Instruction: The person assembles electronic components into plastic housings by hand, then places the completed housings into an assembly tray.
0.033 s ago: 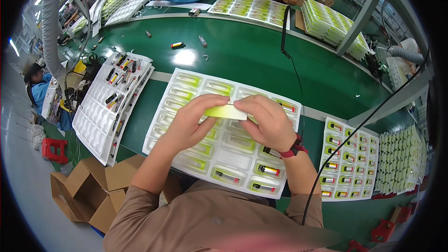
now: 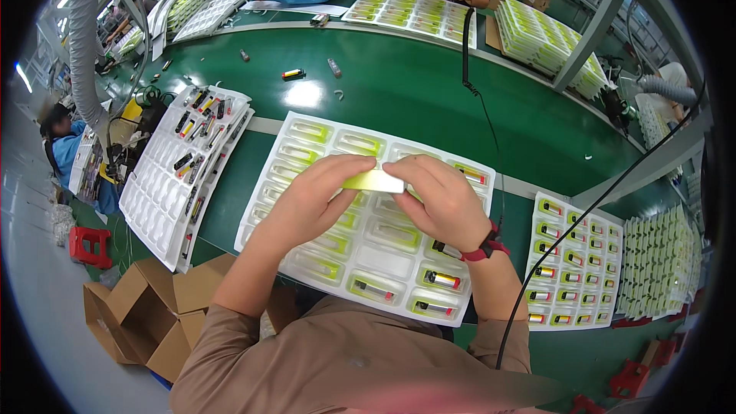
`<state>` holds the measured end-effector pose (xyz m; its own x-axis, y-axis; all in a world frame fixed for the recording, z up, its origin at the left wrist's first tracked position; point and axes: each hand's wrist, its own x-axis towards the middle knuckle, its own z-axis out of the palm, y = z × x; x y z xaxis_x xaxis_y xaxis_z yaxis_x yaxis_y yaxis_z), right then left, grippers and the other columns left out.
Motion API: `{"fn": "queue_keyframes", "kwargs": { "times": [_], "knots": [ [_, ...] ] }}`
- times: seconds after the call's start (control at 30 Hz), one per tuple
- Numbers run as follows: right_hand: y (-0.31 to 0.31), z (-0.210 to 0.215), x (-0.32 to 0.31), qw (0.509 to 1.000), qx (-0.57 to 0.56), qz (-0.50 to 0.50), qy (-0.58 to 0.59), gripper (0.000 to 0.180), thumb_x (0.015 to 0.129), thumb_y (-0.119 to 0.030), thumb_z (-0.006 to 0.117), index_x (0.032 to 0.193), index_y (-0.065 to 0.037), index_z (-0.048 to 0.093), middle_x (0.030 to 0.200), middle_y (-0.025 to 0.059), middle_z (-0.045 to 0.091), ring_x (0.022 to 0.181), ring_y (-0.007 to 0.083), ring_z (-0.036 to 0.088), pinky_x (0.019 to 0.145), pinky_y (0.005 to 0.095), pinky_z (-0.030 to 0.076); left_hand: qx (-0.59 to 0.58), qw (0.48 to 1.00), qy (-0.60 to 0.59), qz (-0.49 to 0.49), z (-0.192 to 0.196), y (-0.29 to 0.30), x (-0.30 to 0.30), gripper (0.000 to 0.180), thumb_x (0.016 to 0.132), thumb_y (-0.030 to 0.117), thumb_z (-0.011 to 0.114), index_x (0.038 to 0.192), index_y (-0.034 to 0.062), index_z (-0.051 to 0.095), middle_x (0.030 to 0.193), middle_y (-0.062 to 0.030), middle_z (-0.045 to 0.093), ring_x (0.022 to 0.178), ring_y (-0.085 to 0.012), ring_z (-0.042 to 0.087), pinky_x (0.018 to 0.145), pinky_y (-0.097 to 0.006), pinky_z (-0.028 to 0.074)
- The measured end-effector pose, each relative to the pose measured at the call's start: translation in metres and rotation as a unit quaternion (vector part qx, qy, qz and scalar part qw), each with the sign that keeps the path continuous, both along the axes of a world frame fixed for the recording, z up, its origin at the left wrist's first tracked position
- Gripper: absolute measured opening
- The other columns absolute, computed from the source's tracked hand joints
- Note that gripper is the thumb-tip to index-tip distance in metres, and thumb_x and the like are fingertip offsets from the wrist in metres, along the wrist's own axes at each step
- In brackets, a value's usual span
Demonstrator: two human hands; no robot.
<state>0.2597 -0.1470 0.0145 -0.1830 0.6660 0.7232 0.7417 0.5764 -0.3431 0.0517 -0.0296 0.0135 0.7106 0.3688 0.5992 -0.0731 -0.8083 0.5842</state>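
Observation:
Above a white plastic tray (image 2: 386, 262) I hold a flat, narrow yellow-green piece (image 2: 373, 181) with a pale right end, its exact kind unclear. My left hand (image 2: 314, 195) grips its left end between thumb and fingers. At the other end, my right hand (image 2: 445, 203) pinches it the same way; a dark red band is on that wrist. Beneath my hands, the tray's pockets hold yellow-green shells. Along its right side some carry small red, yellow and black cylindrical parts (image 2: 442, 280). My hands hide the tray's middle.
Left stands a tilted stack of white trays (image 2: 149, 207) with loose cylinders; below it, an opened cardboard box (image 2: 157, 322). A filled tray (image 2: 571, 261) lies at right beside stacked trays (image 2: 659, 261). A black cable (image 2: 571, 226) crosses the right side. Co-workers sit across the green bench (image 2: 383, 69).
The yellow-green piece has turned slightly in my fingers, showing more of its broad face. Both hands keep their grip, with the right shifted a little.

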Motion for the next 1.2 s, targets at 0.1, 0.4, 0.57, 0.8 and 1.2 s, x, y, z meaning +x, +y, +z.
{"fn": "queue_keyframes", "kwargs": {
  "times": [0.1, 0.4, 0.57, 0.8, 1.2],
  "knots": [
    [-0.011, 0.001, -0.01, 0.991, -0.086, -0.07, -0.08, 0.047, 0.077, 0.003, 0.072, 0.124, 0.0, 0.064, 0.103, 0.0139, 0.068, 0.088, 0.0289, 0.069, 0.075, 0.0382, 0.058, 0.207, 0.971, 0.113, 0.034, 0.005, -0.001, -0.002, 0.04, 0.08, -0.005, 0.065, 0.119, -0.0004, 0.064, 0.117, -0.0137, 0.068, 0.106, -0.0302, 0.067, 0.09, -0.037, 0.057],
    [-0.009, -0.011, -0.014, 0.984, -0.025, -0.096, -0.148, 0.047, 0.072, 0.002, 0.071, 0.119, 0.002, 0.067, 0.096, 0.0134, 0.066, 0.084, 0.0303, 0.067, 0.075, 0.0399, 0.057, 0.241, 0.964, 0.096, 0.055, -0.011, -0.003, -0.001, 0.041, 0.076, -0.001, 0.067, 0.117, -0.0009, 0.063, 0.112, -0.0147, 0.068, 0.099, -0.0337, 0.065, 0.087, -0.041, 0.056],
    [-0.004, -0.009, -0.011, 0.989, -0.021, -0.03, 0.143, 0.031, 0.084, 0.001, 0.073, 0.115, -0.002, 0.07, 0.109, 0.0138, 0.072, 0.099, 0.0278, 0.07, 0.089, 0.0377, 0.055, -0.19, 0.981, -0.022, -0.039, -0.01, -0.002, -0.008, 0.035, 0.085, -0.004, 0.075, 0.119, 0.0007, 0.067, 0.117, -0.0102, 0.068, 0.112, -0.0212, 0.065, 0.097, -0.034, 0.051],
    [-0.01, 0.001, 0.008, 0.9, -0.27, 0.239, 0.243, 0.028, 0.081, -0.003, 0.083, 0.105, 0.0, 0.07, 0.1, 0.0063, 0.069, 0.091, 0.0163, 0.066, 0.084, 0.0289, 0.053, -0.499, 0.785, 0.063, -0.362, -0.029, 0.021, -0.005, 0.033, 0.079, 0.002, 0.085, 0.108, -0.0001, 0.069, 0.114, -0.0065, 0.068, 0.101, -0.013, 0.065, 0.09, -0.027, 0.051],
    [0.063, -0.019, 0.077, 0.92, -0.384, -0.008, 0.076, 0.027, 0.094, -0.023, 0.068, 0.108, -0.001, 0.07, 0.092, 0.0141, 0.074, 0.085, 0.0321, 0.072, 0.076, 0.0384, 0.056, 0.014, 0.966, 0.225, -0.13, -0.065, -0.046, -0.024, 0.017, 0.085, 0.021, 0.08, 0.096, 0.0094, 0.076, 0.098, -0.0049, 0.064, 0.098, -0.0258, 0.06, 0.089, -0.038, 0.045]
  ]
}}
